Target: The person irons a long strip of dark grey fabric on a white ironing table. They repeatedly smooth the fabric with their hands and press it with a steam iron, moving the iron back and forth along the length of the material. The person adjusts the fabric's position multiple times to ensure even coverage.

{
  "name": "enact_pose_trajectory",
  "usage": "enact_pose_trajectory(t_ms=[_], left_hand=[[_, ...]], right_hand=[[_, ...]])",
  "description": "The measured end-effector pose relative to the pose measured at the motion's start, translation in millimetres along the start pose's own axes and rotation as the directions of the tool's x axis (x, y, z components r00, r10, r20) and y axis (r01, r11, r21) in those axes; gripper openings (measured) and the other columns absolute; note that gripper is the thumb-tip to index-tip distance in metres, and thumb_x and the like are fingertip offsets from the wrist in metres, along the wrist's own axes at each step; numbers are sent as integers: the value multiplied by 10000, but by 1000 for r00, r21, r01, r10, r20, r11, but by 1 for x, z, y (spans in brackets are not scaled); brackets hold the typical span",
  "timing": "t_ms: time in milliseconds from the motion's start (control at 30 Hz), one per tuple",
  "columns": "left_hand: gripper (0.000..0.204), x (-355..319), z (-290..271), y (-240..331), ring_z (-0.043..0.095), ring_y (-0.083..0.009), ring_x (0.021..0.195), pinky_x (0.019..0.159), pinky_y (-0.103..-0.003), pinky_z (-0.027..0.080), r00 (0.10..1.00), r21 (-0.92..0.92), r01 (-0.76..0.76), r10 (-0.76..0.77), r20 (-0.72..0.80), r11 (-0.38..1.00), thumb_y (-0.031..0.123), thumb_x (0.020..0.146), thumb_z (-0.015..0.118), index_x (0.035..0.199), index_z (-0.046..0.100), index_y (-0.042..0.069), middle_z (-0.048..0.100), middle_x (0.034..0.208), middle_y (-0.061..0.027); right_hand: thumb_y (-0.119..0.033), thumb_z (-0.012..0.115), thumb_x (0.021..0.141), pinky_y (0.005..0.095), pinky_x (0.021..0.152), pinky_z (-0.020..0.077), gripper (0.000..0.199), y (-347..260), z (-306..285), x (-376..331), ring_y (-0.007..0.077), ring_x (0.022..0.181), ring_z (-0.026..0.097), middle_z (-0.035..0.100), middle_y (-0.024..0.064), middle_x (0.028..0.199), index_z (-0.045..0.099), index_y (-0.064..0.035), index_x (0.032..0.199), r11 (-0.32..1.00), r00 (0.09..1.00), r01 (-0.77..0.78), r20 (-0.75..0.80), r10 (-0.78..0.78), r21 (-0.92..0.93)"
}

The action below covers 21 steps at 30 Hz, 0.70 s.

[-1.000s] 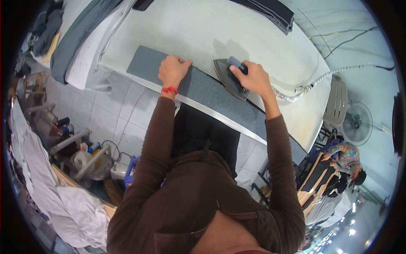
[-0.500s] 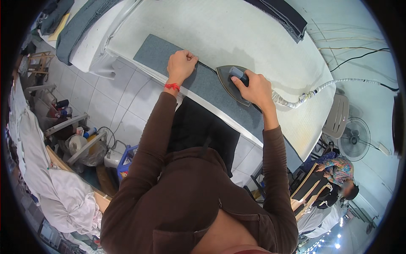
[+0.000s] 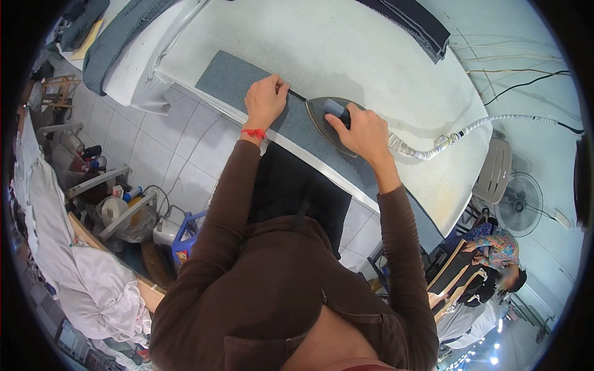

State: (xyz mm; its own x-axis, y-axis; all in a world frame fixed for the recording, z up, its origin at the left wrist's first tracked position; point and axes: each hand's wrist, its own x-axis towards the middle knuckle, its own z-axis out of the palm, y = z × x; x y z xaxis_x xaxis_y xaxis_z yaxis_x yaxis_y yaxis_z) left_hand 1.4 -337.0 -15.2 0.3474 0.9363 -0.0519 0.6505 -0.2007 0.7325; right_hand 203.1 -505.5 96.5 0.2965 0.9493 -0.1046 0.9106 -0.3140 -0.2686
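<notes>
A long strip of blue-grey fabric (image 3: pixel 229 74) lies along the near edge of the white padded ironing table (image 3: pixel 247 31). My right hand (image 3: pixel 365 133) is closed round the dark handle of an iron (image 3: pixel 318 117), whose soleplate rests on the strip. Just left of the iron's tip, my left hand (image 3: pixel 266 99) pinches the strip's far edge, where a dark narrow fold runs toward the iron. The fingertips partly hide what they hold. A cloth-wrapped hose (image 3: pixel 427 151) trails right from behind the iron.
Dark folded fabric (image 3: pixel 414 25) lies at the table's far side, and grey fabric (image 3: pixel 117 49) hangs at the far left. A fan (image 3: pixel 518 201) and a beige plastic chair (image 3: pixel 494 170) stand to the right. Another person (image 3: pixel 495 247) works at the lower right.
The iron has slid left along the strip in my right hand, nearer my left fingers. My left hand has hardly moved.
</notes>
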Motion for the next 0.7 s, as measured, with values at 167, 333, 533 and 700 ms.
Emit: enact_pose_trajectory(t_ms=[167, 333, 533, 700], left_hand=[[220, 16, -21, -16, 768, -300, 1039, 887, -434, 581, 976, 47, -213, 215, -41, 976, 223, 936, 904, 1080, 802, 92, 782, 1125, -76], [210, 84, -54, -39, 670, -249, 1208, 1072, -402, 510, 582, 51, -794, 734, 350, 606, 121, 940, 839, 1138, 770, 128, 713, 1207, -24], [213, 107, -55, -31, 666, -259, 1167, 1055, -404, 538, 201, -20, -969, 836, 510, 245, 116, 932, 728, 1144, 733, 97, 687, 1199, -37], [216, 114, -51, -24, 669, -264, 1151, 1069, -400, 561, -1, -4, -1000, 864, 503, 1, 140, 933, 700, 1135, 693, 65, 669, 1185, -63]], right_hand=[[-654, 773, 1001, 535, 696, 610, 618, 22, 4, -17, 447, 776, 788, 771, 199, 767, 772, -37, 972, 997, 996, -71, 55, 69, 27], [-636, 776, 1001, 531, 698, 596, 600, 32, 1, -7, 443, 777, 784, 767, 193, 761, 767, -36, 986, 994, 992, -108, 77, 105, 36], [-641, 768, 1006, 541, 688, 596, 601, 32, 4, -2, 442, 774, 785, 771, 195, 764, 764, -40, 995, 997, 997, -78, 8, 77, 27], [-653, 752, 1015, 557, 662, 603, 606, 27, 8, 11, 440, 744, 788, 776, 193, 760, 753, -47, 989, 999, 998, -40, -45, 40, 3]])
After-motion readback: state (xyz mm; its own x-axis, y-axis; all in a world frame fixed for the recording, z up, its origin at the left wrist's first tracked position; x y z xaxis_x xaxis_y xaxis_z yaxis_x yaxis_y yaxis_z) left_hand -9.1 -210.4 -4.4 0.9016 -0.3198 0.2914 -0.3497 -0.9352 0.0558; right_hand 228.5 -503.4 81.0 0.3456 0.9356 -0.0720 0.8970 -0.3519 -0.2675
